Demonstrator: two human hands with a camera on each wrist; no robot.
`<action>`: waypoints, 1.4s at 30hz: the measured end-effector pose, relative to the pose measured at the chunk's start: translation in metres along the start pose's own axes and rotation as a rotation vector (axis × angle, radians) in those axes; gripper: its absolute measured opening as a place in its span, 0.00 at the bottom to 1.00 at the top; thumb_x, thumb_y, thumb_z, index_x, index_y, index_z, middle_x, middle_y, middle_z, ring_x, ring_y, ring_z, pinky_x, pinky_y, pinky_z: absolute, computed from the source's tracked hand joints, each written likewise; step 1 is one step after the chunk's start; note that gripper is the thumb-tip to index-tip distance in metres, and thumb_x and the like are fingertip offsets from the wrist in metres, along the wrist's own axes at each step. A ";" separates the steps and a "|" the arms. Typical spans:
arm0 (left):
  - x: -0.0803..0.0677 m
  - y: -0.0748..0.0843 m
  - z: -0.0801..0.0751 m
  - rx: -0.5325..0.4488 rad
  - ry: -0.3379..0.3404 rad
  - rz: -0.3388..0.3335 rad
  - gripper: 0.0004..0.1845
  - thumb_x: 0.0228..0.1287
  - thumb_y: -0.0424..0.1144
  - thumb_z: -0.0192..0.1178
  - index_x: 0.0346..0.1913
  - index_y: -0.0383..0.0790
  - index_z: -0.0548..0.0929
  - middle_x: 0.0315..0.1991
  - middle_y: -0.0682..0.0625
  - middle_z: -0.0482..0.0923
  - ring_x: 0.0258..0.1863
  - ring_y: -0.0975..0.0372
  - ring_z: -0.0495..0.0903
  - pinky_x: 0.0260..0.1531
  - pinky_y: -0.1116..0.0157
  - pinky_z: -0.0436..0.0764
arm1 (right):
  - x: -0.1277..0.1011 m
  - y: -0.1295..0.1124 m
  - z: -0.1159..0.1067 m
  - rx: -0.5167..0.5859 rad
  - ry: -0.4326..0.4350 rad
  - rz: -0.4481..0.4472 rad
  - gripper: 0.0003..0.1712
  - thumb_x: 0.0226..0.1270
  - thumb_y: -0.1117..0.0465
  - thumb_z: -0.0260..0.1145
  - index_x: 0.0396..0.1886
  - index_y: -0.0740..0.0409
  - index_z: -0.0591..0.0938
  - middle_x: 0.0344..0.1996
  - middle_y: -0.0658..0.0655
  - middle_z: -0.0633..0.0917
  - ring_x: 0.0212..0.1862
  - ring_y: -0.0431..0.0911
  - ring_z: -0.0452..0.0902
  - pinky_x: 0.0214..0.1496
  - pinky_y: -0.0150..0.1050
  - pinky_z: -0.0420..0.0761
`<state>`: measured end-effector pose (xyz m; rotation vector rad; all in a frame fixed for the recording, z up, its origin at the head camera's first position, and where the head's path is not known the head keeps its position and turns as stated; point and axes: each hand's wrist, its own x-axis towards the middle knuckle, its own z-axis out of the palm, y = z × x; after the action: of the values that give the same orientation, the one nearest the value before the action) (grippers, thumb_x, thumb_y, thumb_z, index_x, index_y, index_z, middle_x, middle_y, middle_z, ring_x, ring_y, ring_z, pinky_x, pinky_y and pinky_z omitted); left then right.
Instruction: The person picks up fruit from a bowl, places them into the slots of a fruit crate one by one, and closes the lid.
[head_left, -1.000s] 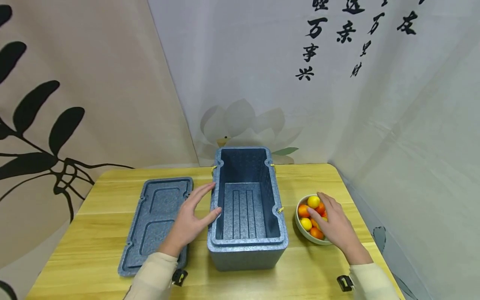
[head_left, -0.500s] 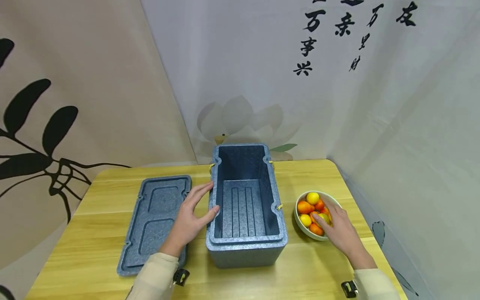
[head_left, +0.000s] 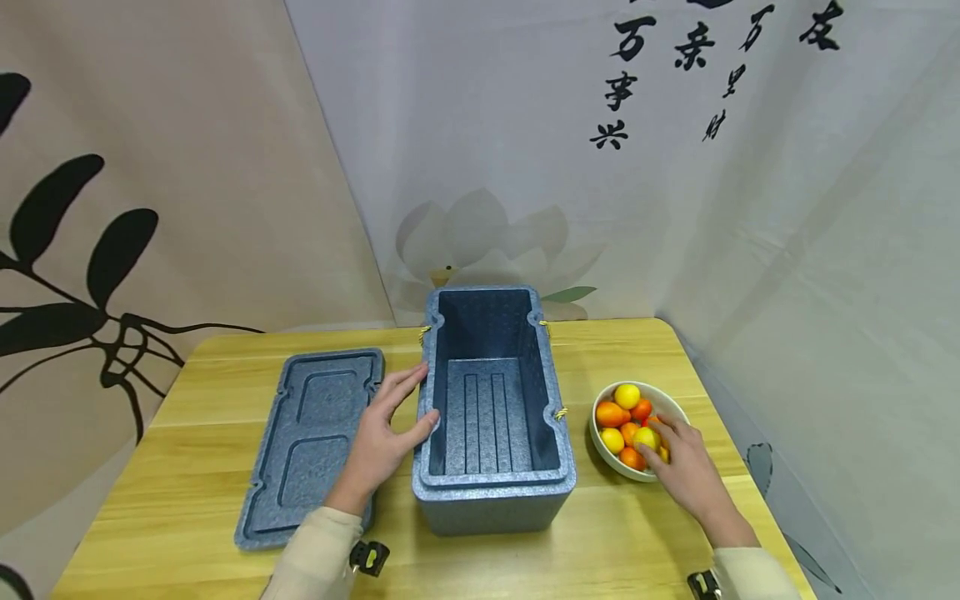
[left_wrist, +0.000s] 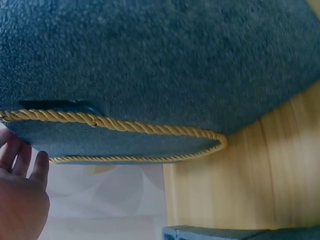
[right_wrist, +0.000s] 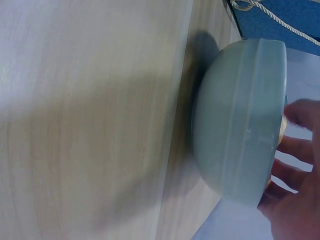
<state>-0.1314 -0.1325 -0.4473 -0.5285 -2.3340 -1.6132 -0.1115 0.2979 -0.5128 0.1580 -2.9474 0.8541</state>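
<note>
- Nearest me: cream sleeves (head_left: 315, 550) on both arms, a small black device (head_left: 369, 557) at the left wrist, a matching one at the right, all over the near part of the wood-grain table (head_left: 150, 492).
- Right hand (head_left: 690, 471): over the bowl near the table's right edge, fingers bent down among the fruit, thumb apart and beside a yellow fruit (head_left: 645, 439). Can't tell if it has hold of anything; fingertips are partly hidden.
- Left hand (head_left: 375, 446): spread wide, thumb and fingertips at the box's left rim, nothing in its grasp.
- Bowl (right_wrist: 240, 125): pale green, upright, between box and right table edge. Holds yellow and orange-red fruit.
- Box (head_left: 491, 512): speckled blue-grey, open top, grooved floor visible, mid-table, reaching toward the far edge. Yellow twisted rope (left_wrist: 130, 126) loops along its left side.
- Lid (head_left: 326, 417): same material, flat on the table between left edge and box, partly behind the left arm.
- Past the far edge: cloth backdrop (head_left: 480, 125) with leaves, flower, black characters.
</note>
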 end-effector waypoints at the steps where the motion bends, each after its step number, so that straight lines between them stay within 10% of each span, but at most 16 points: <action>1: 0.000 0.003 0.000 -0.012 0.003 -0.005 0.33 0.58 0.28 0.67 0.69 0.33 0.71 0.64 0.41 0.69 0.65 0.49 0.66 0.62 0.44 0.61 | 0.000 0.000 0.000 -0.004 -0.001 0.000 0.28 0.68 0.61 0.63 0.61 0.77 0.73 0.64 0.73 0.67 0.64 0.69 0.58 0.61 0.65 0.61; 9: 0.001 0.030 -0.002 -0.083 -0.014 -0.055 0.31 0.61 0.26 0.63 0.67 0.26 0.69 0.63 0.34 0.68 0.66 0.46 0.64 0.64 0.44 0.59 | -0.002 0.003 0.002 -0.019 0.011 -0.007 0.28 0.59 0.70 0.65 0.60 0.76 0.74 0.61 0.74 0.71 0.62 0.69 0.61 0.61 0.65 0.63; 27: -0.001 0.022 0.004 -0.161 -0.008 -0.013 0.30 0.63 0.24 0.61 0.68 0.24 0.67 0.63 0.32 0.66 0.67 0.46 0.63 0.65 0.67 0.61 | -0.001 0.005 0.011 0.004 0.017 -0.047 0.25 0.58 0.69 0.71 0.56 0.71 0.77 0.53 0.71 0.77 0.58 0.66 0.67 0.59 0.63 0.66; 42: 0.000 0.018 0.004 -0.183 0.012 0.053 0.29 0.60 0.19 0.59 0.66 0.20 0.67 0.62 0.29 0.65 0.65 0.42 0.64 0.65 0.66 0.62 | 0.005 0.006 0.002 -0.115 0.031 -0.047 0.13 0.55 0.75 0.67 0.42 0.71 0.81 0.43 0.66 0.78 0.50 0.66 0.71 0.51 0.62 0.72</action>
<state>-0.1239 -0.1232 -0.4336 -0.6111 -2.1567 -1.8106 -0.1175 0.3016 -0.5166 0.2048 -2.9415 0.6730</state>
